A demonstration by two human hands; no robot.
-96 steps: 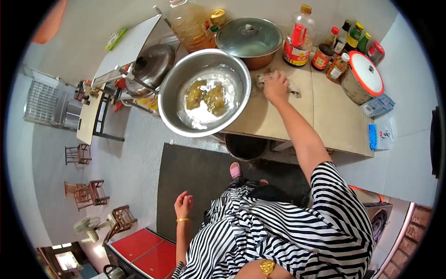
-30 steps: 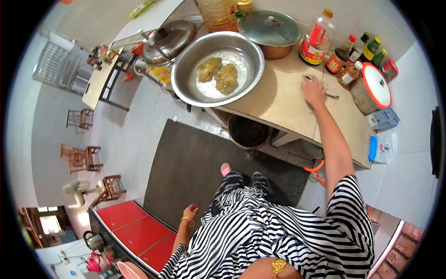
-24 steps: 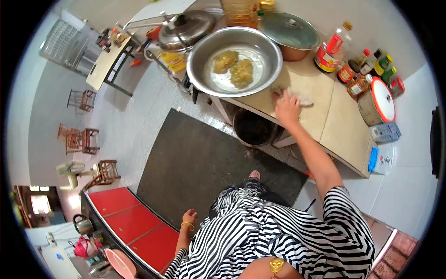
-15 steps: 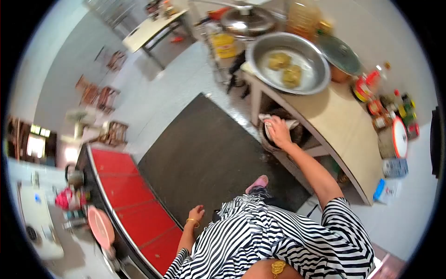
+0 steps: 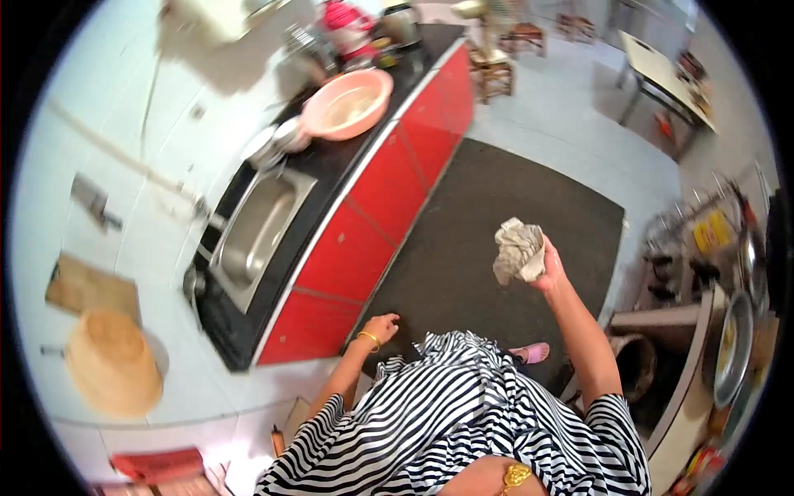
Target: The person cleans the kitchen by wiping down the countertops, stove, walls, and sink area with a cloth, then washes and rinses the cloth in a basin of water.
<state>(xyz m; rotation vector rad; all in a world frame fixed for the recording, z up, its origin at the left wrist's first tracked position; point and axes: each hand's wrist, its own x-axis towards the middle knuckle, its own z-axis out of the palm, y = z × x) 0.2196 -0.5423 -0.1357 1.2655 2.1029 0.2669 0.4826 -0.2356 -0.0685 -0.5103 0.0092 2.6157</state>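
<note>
A crumpled greyish cloth (image 5: 518, 250) is gripped in my right hand (image 5: 549, 266), held up above the dark floor mat (image 5: 496, 215). Lower and to the left, my left hand (image 5: 383, 327), with a gold bracelet at the wrist, hangs beside the red cabinet fronts (image 5: 339, 248). Its fingers look loosely curled, and whether they are closed is not clear. Nothing shows in it.
At the left, a steel sink (image 5: 263, 231) is set in a black counter (image 5: 327, 178), with a pink basin (image 5: 347, 103) farther along. The table (image 5: 691, 388) with the metal basin (image 5: 734, 349) stands at the right edge. A cleaver and straw hat hang on the wall.
The view has swung left from the table to the sink counter. My right hand has wiped across the tabletop, lifted the cloth off it and carried it over the mat.
</note>
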